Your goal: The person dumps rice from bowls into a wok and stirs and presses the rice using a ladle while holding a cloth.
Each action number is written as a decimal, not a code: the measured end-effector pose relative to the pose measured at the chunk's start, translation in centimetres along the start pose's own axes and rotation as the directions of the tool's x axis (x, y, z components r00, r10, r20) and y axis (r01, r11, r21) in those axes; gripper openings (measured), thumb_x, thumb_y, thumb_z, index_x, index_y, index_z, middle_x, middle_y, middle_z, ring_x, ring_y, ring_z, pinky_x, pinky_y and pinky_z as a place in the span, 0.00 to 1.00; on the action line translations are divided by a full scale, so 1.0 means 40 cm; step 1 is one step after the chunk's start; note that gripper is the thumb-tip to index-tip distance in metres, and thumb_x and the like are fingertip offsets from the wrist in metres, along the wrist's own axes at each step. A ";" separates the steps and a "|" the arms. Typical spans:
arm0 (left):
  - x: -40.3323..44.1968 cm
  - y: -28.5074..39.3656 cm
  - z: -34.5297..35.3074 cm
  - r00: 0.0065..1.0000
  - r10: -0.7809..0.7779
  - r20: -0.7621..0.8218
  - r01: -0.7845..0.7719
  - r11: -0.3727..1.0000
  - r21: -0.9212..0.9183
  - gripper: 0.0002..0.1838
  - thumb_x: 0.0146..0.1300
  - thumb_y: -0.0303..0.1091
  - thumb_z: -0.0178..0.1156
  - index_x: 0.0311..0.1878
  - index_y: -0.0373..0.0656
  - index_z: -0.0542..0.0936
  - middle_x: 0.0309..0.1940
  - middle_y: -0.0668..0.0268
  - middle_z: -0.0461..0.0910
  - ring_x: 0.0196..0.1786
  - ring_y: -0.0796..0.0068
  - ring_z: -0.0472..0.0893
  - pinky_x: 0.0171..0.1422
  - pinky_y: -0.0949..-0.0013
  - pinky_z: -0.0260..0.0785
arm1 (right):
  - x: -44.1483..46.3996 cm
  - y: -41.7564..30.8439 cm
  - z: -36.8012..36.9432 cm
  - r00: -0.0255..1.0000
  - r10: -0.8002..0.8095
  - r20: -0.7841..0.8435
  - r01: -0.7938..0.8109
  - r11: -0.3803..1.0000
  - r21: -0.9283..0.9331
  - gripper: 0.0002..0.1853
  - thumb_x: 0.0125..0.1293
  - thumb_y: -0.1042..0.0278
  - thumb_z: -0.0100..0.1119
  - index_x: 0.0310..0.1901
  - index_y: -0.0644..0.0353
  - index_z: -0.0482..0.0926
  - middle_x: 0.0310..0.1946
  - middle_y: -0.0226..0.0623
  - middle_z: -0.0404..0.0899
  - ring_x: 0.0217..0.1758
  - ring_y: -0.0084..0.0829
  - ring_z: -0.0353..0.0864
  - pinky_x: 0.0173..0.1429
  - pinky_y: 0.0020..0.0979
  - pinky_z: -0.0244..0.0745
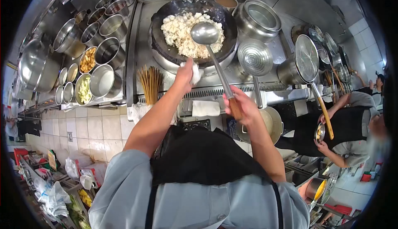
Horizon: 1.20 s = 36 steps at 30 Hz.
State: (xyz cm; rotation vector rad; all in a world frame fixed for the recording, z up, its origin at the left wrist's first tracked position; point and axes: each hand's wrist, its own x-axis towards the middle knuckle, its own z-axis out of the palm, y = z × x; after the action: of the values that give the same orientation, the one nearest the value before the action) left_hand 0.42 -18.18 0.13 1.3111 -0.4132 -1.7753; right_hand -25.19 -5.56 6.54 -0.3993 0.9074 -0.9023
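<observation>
Here, wok (207, 8) and steel stovetop (142, 34) overlook floor tiles (97, 131).

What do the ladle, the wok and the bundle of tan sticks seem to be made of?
Ladle bowl: shiny metal, likely stainless steel, by its silvery highlights; its brown grip looks wooden.
Wok: dark metal, perhaps iron or steel, by its blackened surface.
Sticks: probably bamboo, matte, tan and thin.

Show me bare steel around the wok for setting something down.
A narrow steel strip between the wok and the metal containers, beyond the stick brush, looks bare. A smaller patch shows between the ladle and the perforated skimmer. The containers stand crowded at left.
</observation>
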 end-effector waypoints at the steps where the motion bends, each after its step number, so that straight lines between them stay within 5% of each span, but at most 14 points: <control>1: -0.021 -0.009 -0.038 0.990 -0.077 0.117 0.072 0.996 0.046 0.25 0.75 0.65 0.53 0.54 0.52 0.76 0.35 0.68 0.86 0.33 0.70 0.85 0.26 0.60 0.65 | -0.047 -0.019 0.012 0.998 -0.031 0.059 0.033 0.999 -0.020 0.28 0.77 0.70 0.51 0.76 0.55 0.61 0.59 0.47 0.79 0.50 0.38 0.87 0.48 0.44 0.90; 4: -0.174 0.010 -0.091 0.945 -0.233 0.230 0.242 0.970 -0.009 0.25 0.75 0.58 0.58 0.58 0.47 0.76 0.38 0.62 0.87 0.42 0.67 0.86 0.35 0.63 0.76 | -0.126 -0.074 0.146 0.913 -0.386 0.132 0.384 0.922 0.041 0.32 0.71 0.74 0.61 0.75 0.57 0.64 0.60 0.46 0.77 0.53 0.34 0.84 0.52 0.38 0.86; 6: -0.219 -0.005 -0.134 0.902 -0.276 0.333 0.321 0.943 -0.089 0.26 0.75 0.55 0.58 0.61 0.41 0.75 0.42 0.57 0.86 0.46 0.63 0.86 0.43 0.57 0.80 | -0.085 -0.125 0.181 0.680 -0.729 0.081 0.580 0.466 -0.669 0.26 0.66 0.75 0.68 0.66 0.60 0.75 0.60 0.41 0.76 0.53 0.28 0.79 0.53 0.30 0.79; 10: -0.270 -0.005 -0.192 0.862 -0.220 0.458 0.326 0.930 -0.168 0.29 0.76 0.51 0.56 0.65 0.33 0.73 0.49 0.48 0.85 0.51 0.56 0.87 0.55 0.51 0.84 | 0.064 -0.246 0.297 0.217 -0.946 0.242 0.730 -0.008 -0.683 0.06 0.70 0.72 0.67 0.42 0.63 0.79 0.54 0.35 0.77 0.48 0.23 0.77 0.52 0.26 0.73; 14: -0.399 0.072 -0.279 0.880 0.062 0.472 0.015 0.988 -0.157 0.27 0.78 0.49 0.54 0.61 0.31 0.75 0.50 0.47 0.85 0.48 0.59 0.88 0.50 0.59 0.85 | 0.194 -0.352 0.419 0.218 -0.954 0.204 0.974 0.199 -0.109 0.10 0.74 0.70 0.64 0.34 0.62 0.77 0.28 0.33 0.79 0.29 0.25 0.78 0.40 0.29 0.75; 18: -0.524 0.053 -0.430 0.970 0.238 -0.053 -0.243 0.934 -0.261 0.24 0.78 0.48 0.55 0.61 0.35 0.76 0.47 0.53 0.86 0.40 0.66 0.88 0.41 0.64 0.84 | 0.260 -0.538 0.423 0.268 -0.897 0.353 0.957 0.206 -0.203 0.17 0.74 0.63 0.62 0.27 0.60 0.74 0.16 0.32 0.74 0.21 0.24 0.75 0.31 0.31 0.71; 20: -0.563 -0.038 -0.558 0.924 0.167 -0.343 -0.305 0.863 -0.402 0.21 0.77 0.49 0.56 0.57 0.39 0.79 0.41 0.58 0.87 0.35 0.68 0.87 0.36 0.65 0.82 | 0.137 -0.591 0.493 0.232 -0.909 0.346 0.966 0.175 -0.189 0.15 0.76 0.57 0.62 0.50 0.62 0.79 0.32 0.42 0.84 0.20 0.30 0.77 0.24 0.31 0.73; 22: -0.615 -0.144 -0.634 0.849 0.104 -0.518 -0.321 0.880 -0.350 0.18 0.77 0.50 0.56 0.50 0.43 0.81 0.36 0.62 0.86 0.32 0.69 0.86 0.33 0.66 0.80 | 0.059 -0.585 0.492 0.165 -0.900 0.403 0.984 0.123 -0.129 0.18 0.77 0.55 0.61 0.54 0.62 0.81 0.34 0.42 0.86 0.18 0.30 0.77 0.21 0.28 0.72; 26: -0.670 -0.368 -0.695 0.737 -0.154 -0.658 -0.266 0.829 -0.492 0.16 0.75 0.50 0.58 0.40 0.47 0.81 0.30 0.66 0.85 0.27 0.70 0.83 0.28 0.67 0.77 | 0.258 -0.468 0.413 0.243 -0.960 0.136 0.917 0.182 -0.356 0.15 0.77 0.58 0.61 0.33 0.57 0.76 0.17 0.26 0.71 0.15 0.22 0.71 0.20 0.25 0.68; 27: -0.693 -0.429 -0.683 0.755 -0.120 -0.644 -0.278 0.831 -0.481 0.16 0.75 0.50 0.58 0.38 0.48 0.80 0.28 0.67 0.85 0.26 0.69 0.82 0.28 0.65 0.76 | 0.311 -0.476 0.395 0.199 -0.962 0.185 0.957 0.149 -0.250 0.14 0.75 0.60 0.65 0.33 0.56 0.76 0.17 0.25 0.70 0.16 0.20 0.71 0.21 0.25 0.68; 30: -0.699 -0.511 -0.631 0.607 -0.223 -0.762 -0.174 0.899 -0.401 0.16 0.75 0.49 0.58 0.35 0.49 0.80 0.25 0.68 0.82 0.24 0.68 0.81 0.27 0.63 0.74 | 0.268 -0.565 0.463 0.384 -0.881 0.277 0.901 0.292 -0.320 0.14 0.75 0.60 0.65 0.33 0.57 0.75 0.19 0.26 0.71 0.16 0.20 0.71 0.21 0.24 0.66; 33: -0.700 -0.599 -0.635 0.665 -0.176 -0.726 -0.204 0.893 -0.402 0.16 0.74 0.49 0.59 0.36 0.48 0.80 0.25 0.67 0.82 0.24 0.68 0.81 0.28 0.62 0.73 | 0.088 -0.565 0.543 0.333 -0.858 0.391 0.941 0.274 -0.201 0.15 0.75 0.60 0.65 0.32 0.59 0.75 0.18 0.26 0.71 0.16 0.21 0.70 0.22 0.26 0.66; 35: -0.703 -0.628 -0.642 0.682 -0.169 -0.711 -0.189 0.899 -0.394 0.16 0.74 0.49 0.59 0.36 0.47 0.80 0.26 0.66 0.82 0.26 0.68 0.81 0.29 0.61 0.74 | 0.216 -0.449 0.622 -0.026 -0.998 0.055 0.902 -0.047 -0.429 0.17 0.75 0.60 0.64 0.30 0.60 0.74 0.17 0.26 0.71 0.16 0.22 0.69 0.22 0.29 0.65; 36: -0.708 -0.616 -0.600 0.649 -0.126 -0.751 -0.180 0.933 -0.312 0.16 0.74 0.48 0.58 0.35 0.47 0.79 0.26 0.66 0.81 0.27 0.68 0.80 0.31 0.61 0.74 | 0.280 -0.441 0.606 -0.051 -0.998 0.047 0.895 -0.066 -0.441 0.17 0.75 0.60 0.64 0.29 0.60 0.75 0.17 0.26 0.71 0.16 0.22 0.69 0.22 0.30 0.65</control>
State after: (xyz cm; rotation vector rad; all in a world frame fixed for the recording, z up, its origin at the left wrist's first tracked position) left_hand 12.96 23.55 -9.18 1.6130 0.3679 -1.0295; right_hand -10.95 -26.39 26.24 -1.4371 0.9801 -2.2921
